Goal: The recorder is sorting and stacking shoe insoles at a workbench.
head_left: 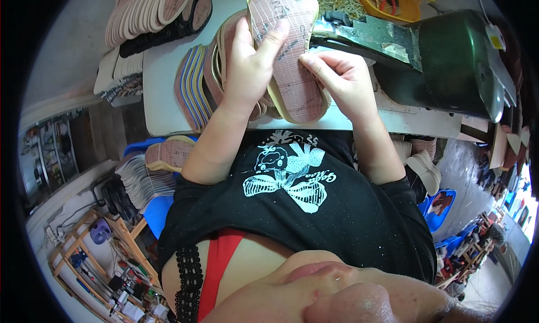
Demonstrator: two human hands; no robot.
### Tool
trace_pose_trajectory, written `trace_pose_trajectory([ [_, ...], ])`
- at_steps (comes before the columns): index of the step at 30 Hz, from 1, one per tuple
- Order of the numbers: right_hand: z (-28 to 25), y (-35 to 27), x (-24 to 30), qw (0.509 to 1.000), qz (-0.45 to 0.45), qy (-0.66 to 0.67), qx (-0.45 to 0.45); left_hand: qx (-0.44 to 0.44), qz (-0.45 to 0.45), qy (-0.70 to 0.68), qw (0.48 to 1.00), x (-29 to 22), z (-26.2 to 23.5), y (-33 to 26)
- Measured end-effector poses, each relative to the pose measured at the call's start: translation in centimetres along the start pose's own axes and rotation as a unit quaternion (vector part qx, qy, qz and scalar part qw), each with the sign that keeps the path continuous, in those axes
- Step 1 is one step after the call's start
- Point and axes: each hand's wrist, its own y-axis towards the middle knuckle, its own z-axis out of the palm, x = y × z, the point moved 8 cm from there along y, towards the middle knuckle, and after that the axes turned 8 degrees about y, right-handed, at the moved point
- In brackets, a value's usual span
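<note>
A sandal sole (295, 90) with a pinkish-brown woven-look top and a pale yellow edge is held up over the white table. My left hand (251, 70) grips it along its left side, the thumb lying flat on top. On the opposite side, my right hand (345, 78) pinches the sole's edge between thumb and bent fingers. What the right fingertips hold besides the edge, if anything, cannot be made out. Just left of my left hand stands a row of soles (193, 87) with blue and yellow edges. More soles are partly hidden behind that hand.
A dark green machine (460, 62) stands at the right of the white table (160, 92). Beyond it is an orange basket (412, 8) with red-handled tools. Pale soles (143, 17) are stacked at the far left. Another sole (168, 153) lies by my left elbow.
</note>
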Motion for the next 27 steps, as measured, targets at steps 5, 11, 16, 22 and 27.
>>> trace_pose_trajectory([
  [5,-0.9,0.7,-1.7,0.989,0.063,0.132,0.001,0.039,0.003,-0.013,0.999,2.1,1.1,3.0],
  [11,-2.8,0.5,-3.2,0.965,0.104,0.239,-0.03,0.023,-0.048,-0.002,0.999,4.0,2.9,4.7],
  [16,-2.6,-0.5,-3.0,0.945,0.104,0.309,-0.033,0.012,-0.051,0.043,0.998,4.9,3.1,6.2],
  [22,-1.2,-3.4,-4.3,0.929,0.187,0.318,-0.029,0.004,-0.033,0.095,0.995,6.4,3.0,8.0],
  [27,-0.1,-2.5,-4.6,0.929,0.151,0.329,-0.069,0.02,-0.084,0.128,0.988,6.4,3.0,9.2],
])
